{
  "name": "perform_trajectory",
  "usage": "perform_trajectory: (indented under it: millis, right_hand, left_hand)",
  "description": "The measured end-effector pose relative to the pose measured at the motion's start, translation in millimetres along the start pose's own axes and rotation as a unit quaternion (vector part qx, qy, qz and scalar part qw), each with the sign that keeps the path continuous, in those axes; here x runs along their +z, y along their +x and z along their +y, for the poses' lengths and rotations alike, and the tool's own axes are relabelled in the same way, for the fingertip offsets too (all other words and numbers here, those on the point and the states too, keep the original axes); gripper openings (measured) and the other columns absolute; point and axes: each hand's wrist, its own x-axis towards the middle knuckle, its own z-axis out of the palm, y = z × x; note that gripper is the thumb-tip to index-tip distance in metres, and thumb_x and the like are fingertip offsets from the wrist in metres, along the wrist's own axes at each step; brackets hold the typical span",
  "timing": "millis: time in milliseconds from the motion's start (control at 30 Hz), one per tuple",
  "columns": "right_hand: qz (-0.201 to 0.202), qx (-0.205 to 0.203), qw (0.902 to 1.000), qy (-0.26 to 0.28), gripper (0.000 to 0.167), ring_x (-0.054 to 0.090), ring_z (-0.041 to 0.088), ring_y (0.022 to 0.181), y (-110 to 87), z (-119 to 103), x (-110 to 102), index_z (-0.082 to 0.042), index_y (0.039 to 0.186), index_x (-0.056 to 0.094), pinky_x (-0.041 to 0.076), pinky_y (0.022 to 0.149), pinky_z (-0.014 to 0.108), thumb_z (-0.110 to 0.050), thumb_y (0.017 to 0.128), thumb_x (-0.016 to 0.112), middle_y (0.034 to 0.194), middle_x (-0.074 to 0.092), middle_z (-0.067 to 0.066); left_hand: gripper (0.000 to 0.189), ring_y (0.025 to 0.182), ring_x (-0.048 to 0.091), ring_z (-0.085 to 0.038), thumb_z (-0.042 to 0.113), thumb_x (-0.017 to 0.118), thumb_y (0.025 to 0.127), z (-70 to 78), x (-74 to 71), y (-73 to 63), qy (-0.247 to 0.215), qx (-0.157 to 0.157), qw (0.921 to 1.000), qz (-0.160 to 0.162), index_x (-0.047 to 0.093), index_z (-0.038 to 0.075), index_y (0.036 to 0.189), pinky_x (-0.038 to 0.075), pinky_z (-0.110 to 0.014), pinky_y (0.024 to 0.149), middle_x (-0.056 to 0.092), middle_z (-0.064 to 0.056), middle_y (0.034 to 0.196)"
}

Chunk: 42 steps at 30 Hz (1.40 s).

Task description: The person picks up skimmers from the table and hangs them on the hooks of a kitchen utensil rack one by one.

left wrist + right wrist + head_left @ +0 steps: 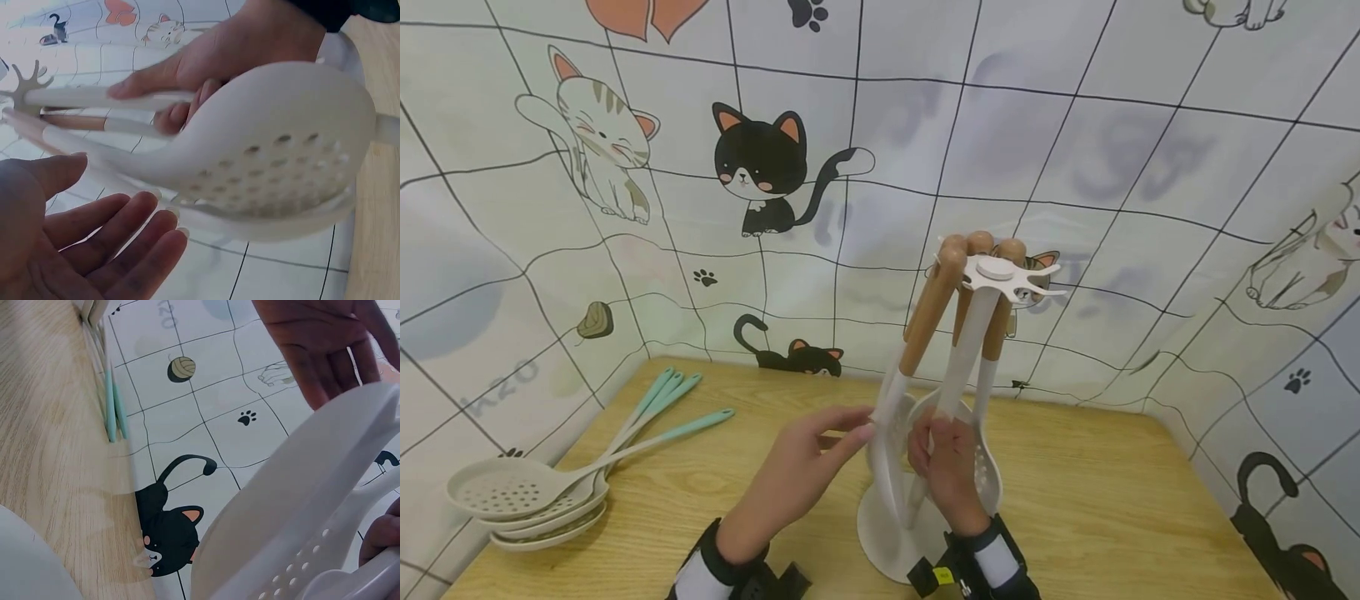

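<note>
A white utensil stand with a round base (880, 546) and a hooked top (996, 271) stands on the wooden table. Several white utensils with wooden handles (927, 317) hang from it. My right hand (953, 475) grips the stand's pole (967, 350), with thumb and fingers curled round it. Just left of the stand is my left hand (801, 471), fingers extended towards the nearest hanging utensil. In the left wrist view the left hand (100, 244) is open beside a perforated white skimmer (281, 125); contact cannot be made out. The skimmer partly hides the right hand (250, 50) there.
At the table's left lie several stacked white skimmers (512, 492) with teal handle ends (700, 423). A cat-patterned sheet (895, 150) covers the wall behind and beside the wooden table (1112, 500).
</note>
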Motion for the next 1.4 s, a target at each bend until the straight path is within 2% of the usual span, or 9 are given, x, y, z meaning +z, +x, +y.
perform_trajectory:
  millis: [233,500,600,733,933,1100,1300,1400]
  right_hand:
    - [0.002,0.004,1.0,-0.004,0.055,0.031,0.021,0.041,-2.1,-1.2,-0.5,-0.001,0.072,0.04,0.029,0.035,0.026,-0.038,0.111,0.033,0.053,0.034,0.009]
    - [0.0,0.005,1.0,-0.005,0.055,0.032,0.02,0.041,-0.6,-1.8,0.0,-0.001,0.072,0.041,0.029,0.035,0.026,-0.039,0.111,0.034,0.053,0.035,0.009]
    - [-0.001,-0.001,1.0,0.0,0.054,0.032,0.02,0.041,0.0,-1.8,0.5,-0.001,0.072,0.041,0.03,0.035,0.026,-0.037,0.112,0.034,0.053,0.035,0.009]
    - [0.0,-0.008,1.0,-0.001,0.054,0.033,0.019,0.041,0.2,-1.1,0.5,-0.002,0.072,0.041,0.03,0.034,0.026,-0.037,0.111,0.034,0.052,0.035,0.008]
    - [-0.002,-0.01,0.9999,0.005,0.054,0.033,0.019,0.04,0.5,-0.6,0.1,-0.002,0.072,0.041,0.03,0.034,0.026,-0.038,0.111,0.035,0.053,0.035,0.008]
    - [0.003,-0.008,1.0,0.002,0.055,0.033,0.019,0.041,0.8,-1.5,0.5,-0.001,0.072,0.042,0.03,0.034,0.026,-0.04,0.11,0.036,0.053,0.036,0.008]
    - [0.007,-0.01,0.9999,-0.002,0.057,0.034,0.019,0.041,-0.2,-0.2,0.2,-0.001,0.072,0.041,0.03,0.034,0.026,-0.043,0.11,0.036,0.053,0.035,0.009]
    - [0.004,-0.013,0.9999,0.0,0.057,0.033,0.019,0.041,0.0,-0.1,0.8,-0.001,0.072,0.041,0.03,0.034,0.026,-0.042,0.11,0.036,0.052,0.035,0.009]
  left_hand:
    - [0.03,0.114,0.068,-0.013,0.044,0.06,0.101,-23.1,-19.4,-4.2,0.045,-0.03,0.9985,0.002,0.071,0.026,0.122,0.056,-0.029,0.089,0.073,0.004,0.122]
    - [0.032,0.114,0.067,-0.018,0.041,0.059,0.102,-56.1,-35.8,-6.5,0.085,-0.063,0.9942,0.016,0.071,0.019,0.122,0.058,-0.036,0.09,0.072,-0.001,0.123]
    - [0.034,0.113,0.068,-0.02,0.039,0.059,0.102,-65.1,-40.4,-5.1,0.113,-0.078,0.9902,0.023,0.071,0.016,0.124,0.058,-0.04,0.091,0.073,-0.004,0.122]
    - [0.035,0.108,0.069,-0.025,0.035,0.059,0.103,-74.5,-51.0,-3.8,0.183,-0.092,0.9785,0.027,0.069,0.011,0.126,0.057,-0.044,0.087,0.073,-0.008,0.12]
    - [0.038,0.106,0.068,-0.036,0.028,0.062,0.101,-89.4,-77.8,-7.1,0.278,-0.077,0.9572,0.025,0.067,0.0,0.127,0.055,-0.053,0.087,0.072,-0.019,0.119]
    - [0.04,0.104,0.067,-0.045,0.023,0.066,0.098,-105.5,-98.2,-11.2,0.328,-0.081,0.9403,0.04,0.064,-0.006,0.126,0.054,-0.056,0.084,0.07,-0.028,0.117]
    - [0.053,0.101,0.066,-0.05,0.022,0.076,0.089,-121.1,-118.2,-16.9,0.373,-0.123,0.9187,0.041,0.06,-0.011,0.127,0.055,-0.057,0.079,0.065,-0.034,0.121]
    - [0.049,0.092,0.065,-0.053,0.01,0.074,0.086,-130.8,-130.6,-23.6,0.387,-0.131,0.9109,0.054,0.059,-0.013,0.127,0.055,-0.054,0.065,0.065,-0.037,0.115]
